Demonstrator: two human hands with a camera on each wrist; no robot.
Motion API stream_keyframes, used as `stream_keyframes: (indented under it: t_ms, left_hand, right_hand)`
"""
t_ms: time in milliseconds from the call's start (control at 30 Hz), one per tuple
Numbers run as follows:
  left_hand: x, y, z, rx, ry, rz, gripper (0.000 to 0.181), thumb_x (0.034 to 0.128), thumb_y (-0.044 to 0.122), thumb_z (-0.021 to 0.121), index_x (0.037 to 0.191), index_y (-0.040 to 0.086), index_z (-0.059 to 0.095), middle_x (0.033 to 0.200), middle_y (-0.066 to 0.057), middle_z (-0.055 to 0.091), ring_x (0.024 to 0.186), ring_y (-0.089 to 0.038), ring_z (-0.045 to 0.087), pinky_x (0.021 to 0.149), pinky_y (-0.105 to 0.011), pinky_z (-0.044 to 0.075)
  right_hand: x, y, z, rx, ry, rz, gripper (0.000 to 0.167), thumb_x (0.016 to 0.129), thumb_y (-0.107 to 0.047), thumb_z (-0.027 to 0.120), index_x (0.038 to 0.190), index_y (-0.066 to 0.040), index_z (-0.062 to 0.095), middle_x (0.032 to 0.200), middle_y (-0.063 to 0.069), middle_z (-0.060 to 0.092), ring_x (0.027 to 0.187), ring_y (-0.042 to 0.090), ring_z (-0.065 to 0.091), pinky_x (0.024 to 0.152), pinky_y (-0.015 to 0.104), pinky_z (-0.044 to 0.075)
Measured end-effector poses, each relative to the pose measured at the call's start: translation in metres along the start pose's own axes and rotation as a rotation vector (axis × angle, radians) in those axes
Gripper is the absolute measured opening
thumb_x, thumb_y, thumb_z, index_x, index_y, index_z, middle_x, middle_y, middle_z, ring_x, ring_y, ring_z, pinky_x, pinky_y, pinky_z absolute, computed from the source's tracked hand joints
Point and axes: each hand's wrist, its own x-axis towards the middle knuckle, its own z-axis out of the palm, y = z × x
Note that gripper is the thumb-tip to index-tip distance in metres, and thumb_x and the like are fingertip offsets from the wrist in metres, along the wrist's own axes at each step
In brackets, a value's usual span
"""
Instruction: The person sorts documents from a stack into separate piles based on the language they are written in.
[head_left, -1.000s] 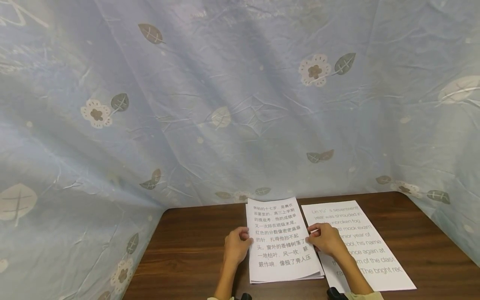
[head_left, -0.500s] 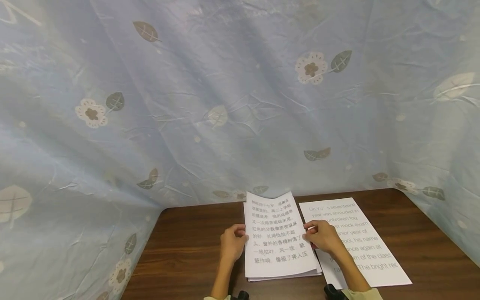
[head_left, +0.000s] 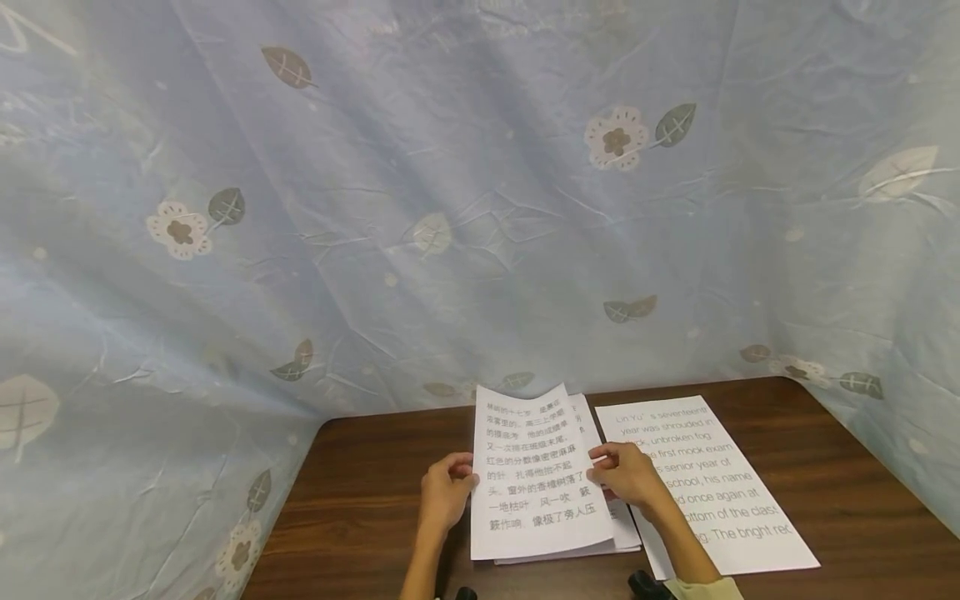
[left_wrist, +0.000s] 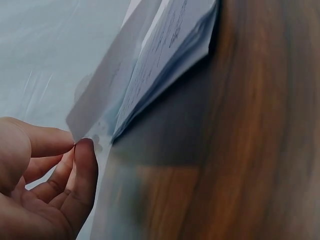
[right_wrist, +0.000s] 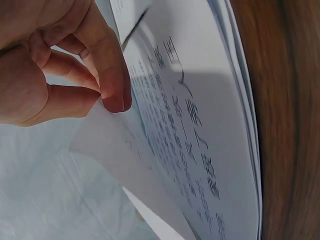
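A white sheet of paper (head_left: 528,492) printed with Chinese characters is held by both side edges, raised over a paper stack (head_left: 628,533). My left hand (head_left: 446,496) pinches its left edge between thumb and fingers, which the left wrist view shows closely. On the opposite edge, my right hand (head_left: 626,477) pinches the sheet the same way. The right wrist view shows the sheet lifted apart from the printed stack (right_wrist: 200,115) beneath, which has several layers. The sheet's far end bends upward and covers most of the stack in the head view.
Right of the stack lies a sheet with large English print (head_left: 738,500), partly behind my right forearm. Everything rests on a dark brown wooden table (head_left: 360,500). A pale blue curtain (head_left: 450,208) with leaves and flowers hangs along the table's back and sides.
The held sheet has come up off the stack and shifted left with both hands, uncovering the stack's right part. More of the English sheet now shows beside my right hand.
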Motion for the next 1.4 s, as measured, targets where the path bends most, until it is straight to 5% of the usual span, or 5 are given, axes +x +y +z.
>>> stream_keyframes:
  t_ms: [733, 1400]
  left_hand:
    - [-0.002, -0.027, -0.06, -0.002, 0.024, -0.056, 0.035, 0.0909, -0.002, 0.076, 0.126, -0.002, 0.074, 0.102, -0.013, 0.073, 0.078, -0.016, 0.071, 0.058, -0.028, 0.061]
    - [-0.001, -0.05, -0.112, 0.042, 0.055, -0.123, 0.036, 0.0918, -0.004, 0.074, 0.127, -0.004, 0.072, 0.103, -0.014, 0.072, 0.079, -0.016, 0.071, 0.061, -0.031, 0.063]
  right_hand:
    - [0.0, -0.018, 0.055, 0.068, -0.015, -0.011, 0.035, 0.091, -0.006, 0.079, 0.124, 0.002, 0.072, 0.101, 0.011, 0.074, 0.08, 0.018, 0.07, 0.068, 0.033, 0.064]
    - [-0.005, -0.035, 0.103, 0.173, -0.127, -0.051, 0.043, 0.088, -0.003, 0.076, 0.13, 0.006, 0.069, 0.107, 0.015, 0.072, 0.082, 0.019, 0.071, 0.069, 0.032, 0.066]
